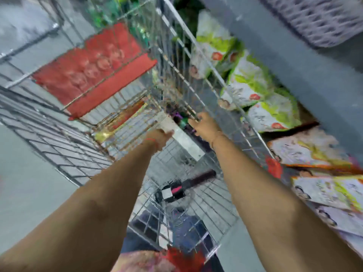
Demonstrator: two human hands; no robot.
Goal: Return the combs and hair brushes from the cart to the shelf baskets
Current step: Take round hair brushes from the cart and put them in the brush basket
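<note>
Both my arms reach down into a wire shopping cart (198, 61). My left hand (160, 137) is closed on a flat white and grey package (184, 138) near the cart floor. My right hand (204, 124) has its fingers curled over a dark pile of purple and green items (181, 119), which are too blurred to name. A black and pink hair brush (186, 188) with a white tag lies lower in the cart, apart from both hands. A pale woven basket (322, 20) sits on the shelf at the top right.
A red panel (92, 69) hangs inside the cart on the left. A yellow and orange packet (121, 120) lies on the cart floor. Green and white packets (253, 81) and other printed packs (318, 154) fill the low shelf to the right. Grey floor spreads to the left.
</note>
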